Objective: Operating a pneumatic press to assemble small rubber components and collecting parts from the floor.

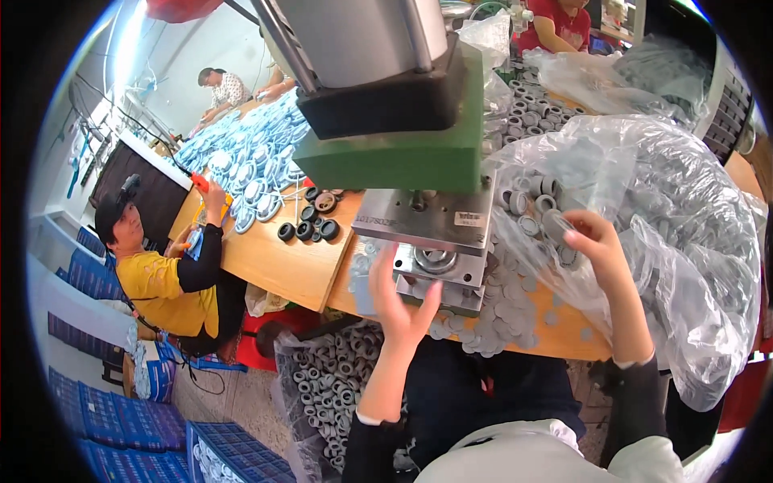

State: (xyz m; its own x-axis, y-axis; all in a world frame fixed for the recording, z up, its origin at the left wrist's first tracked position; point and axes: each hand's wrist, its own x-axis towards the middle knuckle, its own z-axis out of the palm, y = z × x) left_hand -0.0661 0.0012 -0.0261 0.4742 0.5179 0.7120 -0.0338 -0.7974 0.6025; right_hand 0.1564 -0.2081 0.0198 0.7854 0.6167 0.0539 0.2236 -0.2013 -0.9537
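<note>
In front of me stands a press with a green block (pixel 394 157) above a steel die (pixel 427 217). A round metal seat (pixel 435 259) shows on the die's lower plate. My left hand (pixel 400 310) is at the near left of the die, thumb and fingers apart, with nothing visible in it. On the right, my right hand (pixel 597 241) pinches a grey round cap (pixel 555 227) at the mouth of a clear plastic bag (pixel 644 177). More grey round caps (pixel 527 201) lie beside it. Flat grey discs (pixel 491 322) are heaped right of the die.
Below the table, a lined bin (pixel 330 378) holds many grey rings. Black rings (pixel 306 225) sit on the wooden table (pixel 282 253) to the left, near a pile of light-blue parts (pixel 250 161). A person in yellow (pixel 165 282) works at left; others sit farther back.
</note>
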